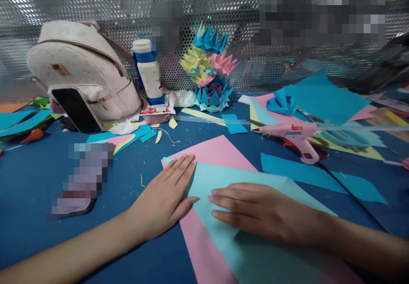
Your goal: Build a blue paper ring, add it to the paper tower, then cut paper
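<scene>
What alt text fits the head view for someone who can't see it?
Left hand and right hand spread over a light-blue paper sheet on a pink paper sheet, on a blue table. Beyond stand a pale backpack, a white-and-blue bottle and a spiky paper tower; a pink glue gun lies right.

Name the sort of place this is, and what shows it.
Probably a papercraft worktable; home or workshop, I cannot tell. A pink glue gun, a spiky folded-paper model and a large light-blue sheet suggest it.
</scene>
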`<action>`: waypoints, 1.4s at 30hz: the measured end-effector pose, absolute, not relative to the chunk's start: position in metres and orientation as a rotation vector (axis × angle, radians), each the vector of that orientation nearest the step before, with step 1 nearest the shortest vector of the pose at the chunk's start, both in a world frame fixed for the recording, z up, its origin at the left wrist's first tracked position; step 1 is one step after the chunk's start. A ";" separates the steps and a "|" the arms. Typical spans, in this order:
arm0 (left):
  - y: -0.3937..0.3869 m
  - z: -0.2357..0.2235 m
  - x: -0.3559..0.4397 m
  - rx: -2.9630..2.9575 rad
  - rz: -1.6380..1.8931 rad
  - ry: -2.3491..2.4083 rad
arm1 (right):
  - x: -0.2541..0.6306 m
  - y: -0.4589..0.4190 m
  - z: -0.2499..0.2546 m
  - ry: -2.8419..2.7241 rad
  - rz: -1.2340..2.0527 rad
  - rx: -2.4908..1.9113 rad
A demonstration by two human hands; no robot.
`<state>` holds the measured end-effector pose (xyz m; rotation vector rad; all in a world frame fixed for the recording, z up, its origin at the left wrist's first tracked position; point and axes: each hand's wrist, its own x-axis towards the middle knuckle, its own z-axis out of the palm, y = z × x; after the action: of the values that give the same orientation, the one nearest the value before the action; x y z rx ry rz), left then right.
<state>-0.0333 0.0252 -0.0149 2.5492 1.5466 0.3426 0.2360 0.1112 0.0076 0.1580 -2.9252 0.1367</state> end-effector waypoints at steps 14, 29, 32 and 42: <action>0.025 -0.016 -0.034 2.540 0.363 1.559 | 0.236 0.114 0.011 -2.874 0.283 0.208; 0.024 -0.019 -0.037 2.548 0.319 1.522 | 0.235 0.114 0.008 -2.932 0.159 0.245; 0.024 -0.019 -0.038 2.540 0.313 1.523 | 0.234 0.113 0.009 -2.943 0.195 0.228; 0.024 -0.019 -0.037 2.548 0.330 1.524 | 0.236 0.114 0.009 -2.966 0.239 0.226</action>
<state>-0.0375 0.0240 -0.0193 2.5480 1.5239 0.3296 0.2363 0.1135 0.0089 0.2258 -2.9661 0.2386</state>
